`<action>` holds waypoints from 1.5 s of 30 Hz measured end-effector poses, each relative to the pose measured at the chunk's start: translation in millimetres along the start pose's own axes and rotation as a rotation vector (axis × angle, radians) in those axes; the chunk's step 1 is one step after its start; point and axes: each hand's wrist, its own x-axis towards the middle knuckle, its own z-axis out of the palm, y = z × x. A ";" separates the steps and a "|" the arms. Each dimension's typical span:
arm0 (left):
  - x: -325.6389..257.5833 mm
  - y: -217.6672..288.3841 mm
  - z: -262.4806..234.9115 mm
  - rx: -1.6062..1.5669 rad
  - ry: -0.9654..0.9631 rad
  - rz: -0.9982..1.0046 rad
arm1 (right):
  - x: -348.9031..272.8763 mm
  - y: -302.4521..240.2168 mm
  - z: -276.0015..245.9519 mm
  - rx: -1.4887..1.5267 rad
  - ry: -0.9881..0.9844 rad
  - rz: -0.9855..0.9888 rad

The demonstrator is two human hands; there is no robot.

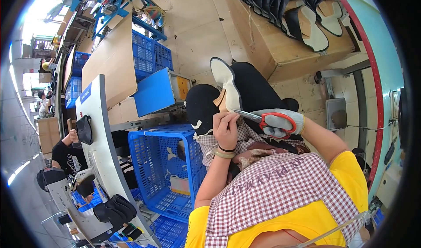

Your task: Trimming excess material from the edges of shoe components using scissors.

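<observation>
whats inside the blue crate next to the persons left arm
In the blue crate a few small pale scraps and a flat yellowish piece lie on its slatted floor. The left forearm and checked apron hide its right side.

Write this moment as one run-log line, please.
left hand: pinches shoe upper edge | right hand: gloved, holds red-handled scissors, blades at black shoe | blue crate: beside lap
</observation>
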 end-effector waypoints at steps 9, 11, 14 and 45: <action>-5.4 -0.9 1.3 -0.487 0.021 -0.701 | 9.9 29.6 26.0 0.222 0.106 -0.141; -2.4 -4.1 -4.1 -0.773 -0.142 -0.896 | 8.6 33.9 27.4 0.228 0.109 -0.142; -4.1 -7.0 -0.6 -0.903 -0.145 -0.856 | 5.4 39.7 31.0 0.277 0.151 -0.189; -45.0 -13.5 -6.0 -0.731 -0.745 -0.649 | 7.5 39.3 47.0 0.329 0.442 -0.219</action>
